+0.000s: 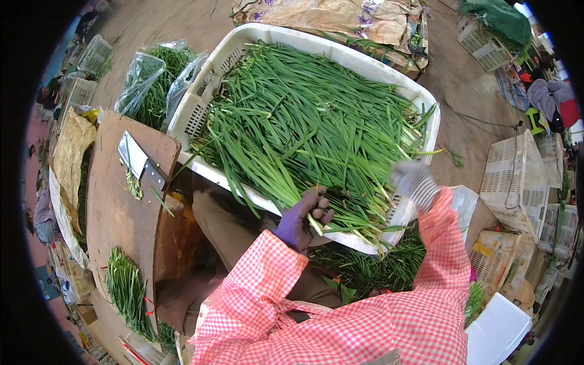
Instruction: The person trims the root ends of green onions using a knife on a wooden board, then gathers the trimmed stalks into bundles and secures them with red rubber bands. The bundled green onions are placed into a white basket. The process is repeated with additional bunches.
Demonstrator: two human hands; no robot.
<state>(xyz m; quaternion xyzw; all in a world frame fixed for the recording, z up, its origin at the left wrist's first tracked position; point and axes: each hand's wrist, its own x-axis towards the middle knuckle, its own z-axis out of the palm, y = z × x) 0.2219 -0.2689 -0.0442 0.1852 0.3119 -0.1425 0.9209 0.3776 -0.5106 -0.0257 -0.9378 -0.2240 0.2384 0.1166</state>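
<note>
My left hand (301, 219), in a purple glove, grips a small bunch of garlic chives (273, 180) near its pale cut ends. It is at the near rim of a white plastic crate (429, 98), and the leaves trail back over the pile. Long garlic chives (310, 100) fill the crate, mostly lying lengthwise. Over the crate's right side is my right hand (415, 182), in a grey striped glove. Motion blurs it, so its fingers and anything in them cannot be made out.
A cleaver (139, 157) lies on a wooden board (114, 219) at left, beside chopped stem ends (133, 186). A tied chive bundle (127, 292) rests nearer me. Bagged greens (157, 84) stand behind the board. Loose chives (369, 264) lie below the crate. Stacked crates (511, 178) stand right.
</note>
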